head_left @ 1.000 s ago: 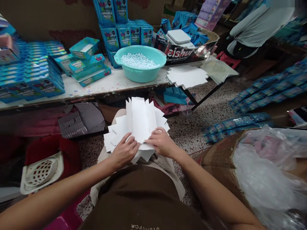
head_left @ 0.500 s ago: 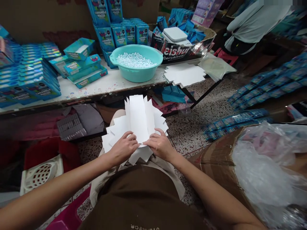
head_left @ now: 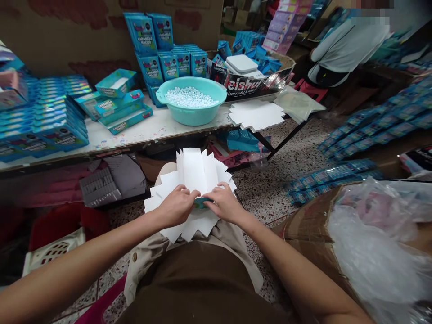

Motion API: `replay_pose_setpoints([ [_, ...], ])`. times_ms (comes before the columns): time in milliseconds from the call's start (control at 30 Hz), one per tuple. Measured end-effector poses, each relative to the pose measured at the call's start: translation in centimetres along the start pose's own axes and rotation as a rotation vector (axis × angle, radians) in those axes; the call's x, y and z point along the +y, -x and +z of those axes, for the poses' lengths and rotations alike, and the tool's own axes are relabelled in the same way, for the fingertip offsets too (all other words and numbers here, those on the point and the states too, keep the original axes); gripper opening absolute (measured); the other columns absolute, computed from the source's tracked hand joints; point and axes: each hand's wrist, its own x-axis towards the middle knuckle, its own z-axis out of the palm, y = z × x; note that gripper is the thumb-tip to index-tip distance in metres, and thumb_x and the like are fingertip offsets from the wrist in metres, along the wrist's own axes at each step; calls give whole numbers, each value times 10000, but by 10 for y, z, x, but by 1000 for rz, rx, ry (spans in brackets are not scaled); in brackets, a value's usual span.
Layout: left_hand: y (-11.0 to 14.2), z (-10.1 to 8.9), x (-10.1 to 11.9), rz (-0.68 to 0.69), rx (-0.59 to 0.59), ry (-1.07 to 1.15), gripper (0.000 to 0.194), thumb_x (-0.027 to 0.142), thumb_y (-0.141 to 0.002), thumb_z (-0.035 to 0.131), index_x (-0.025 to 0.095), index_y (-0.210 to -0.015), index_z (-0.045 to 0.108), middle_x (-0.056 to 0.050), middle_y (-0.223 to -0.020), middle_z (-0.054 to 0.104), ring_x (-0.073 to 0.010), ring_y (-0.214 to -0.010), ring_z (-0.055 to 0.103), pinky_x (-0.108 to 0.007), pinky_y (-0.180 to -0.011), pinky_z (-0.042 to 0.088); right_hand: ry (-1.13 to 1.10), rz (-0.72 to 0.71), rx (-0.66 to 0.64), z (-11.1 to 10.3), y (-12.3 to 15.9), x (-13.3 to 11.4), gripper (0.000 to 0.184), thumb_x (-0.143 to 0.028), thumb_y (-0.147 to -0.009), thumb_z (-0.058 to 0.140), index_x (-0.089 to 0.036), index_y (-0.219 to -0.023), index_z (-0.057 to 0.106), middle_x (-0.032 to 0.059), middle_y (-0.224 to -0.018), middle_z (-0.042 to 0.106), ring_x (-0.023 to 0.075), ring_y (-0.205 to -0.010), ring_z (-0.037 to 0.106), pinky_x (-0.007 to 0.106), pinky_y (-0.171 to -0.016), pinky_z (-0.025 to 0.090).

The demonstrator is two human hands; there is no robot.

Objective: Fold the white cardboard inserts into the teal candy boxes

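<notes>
On my lap | left hand [head_left: 177, 207] and right hand [head_left: 224, 204] grip white die-cut card blank [head_left: 193, 173] | teal piece [head_left: 201, 203] between my hands | teal basin [head_left: 191, 112] on counter [head_left: 158, 126] ahead

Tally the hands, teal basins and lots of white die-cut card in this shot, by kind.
Hands: 2 (left hand, right hand)
White die-cut card lots: 2 (card under the hands, stack on the table)
Teal basins: 1 (teal plastic basin)
Total: 5
</notes>
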Motion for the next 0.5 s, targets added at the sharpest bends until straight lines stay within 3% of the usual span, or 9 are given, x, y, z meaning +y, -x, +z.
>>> replay_pose_setpoints([
  [133, 7, 7, 12, 92, 204, -217, 184, 153, -909, 426, 145, -1051, 543, -104, -1009, 646, -232, -968, 584, -372, -863, 435, 64, 83, -69, -2, -7, -6, 202, -269, -882, 556, -187, -1028, 669, 68, -834, 693, 177, -817, 591, 375, -948, 256],
  [200, 11, 12, 19, 147, 217, -266, 192, 124, -908, 419, 139, -1022, 573, -93, -983, 652, -212, -933, 600, -346, -841, 457, 107, 81, -103, -4, -8, -10, 221, -267, -895, 527, -182, -1053, 657, 76, -847, 694, 182, -832, 589, 380, -945, 241],
  [333, 8, 14, 30, 34, 25, -227, 240, 28, -857, 418, 106, -940, 629, -92, -851, 674, -205, -792, 644, -321, -698, 497, 215, 33, -160, -7, -6, -14, 209, -236, -899, 486, -189, -937, 686, 78, -820, 684, 209, -876, 568, 412, -927, 238],
  [433, -4, 2, 32, -127, -200, -95, 236, 26, -817, 448, 115, -867, 660, -96, -788, 688, -226, -736, 666, -330, -656, 504, 211, -46, -74, -7, -3, -13, 174, -286, -860, 556, -201, -911, 698, 89, -1021, 669, 237, -1004, 522, 436, -962, 228],
  [500, -15, -8, 32, -217, -304, -11, 222, 49, -796, 466, 123, -830, 673, -117, -798, 696, -253, -757, 675, -344, -655, 506, 198, -94, -35, -6, -1, -10, 133, -298, -823, 611, -213, -854, 710, 63, -998, 677, 228, -998, 511, 442, -1001, 208],
])
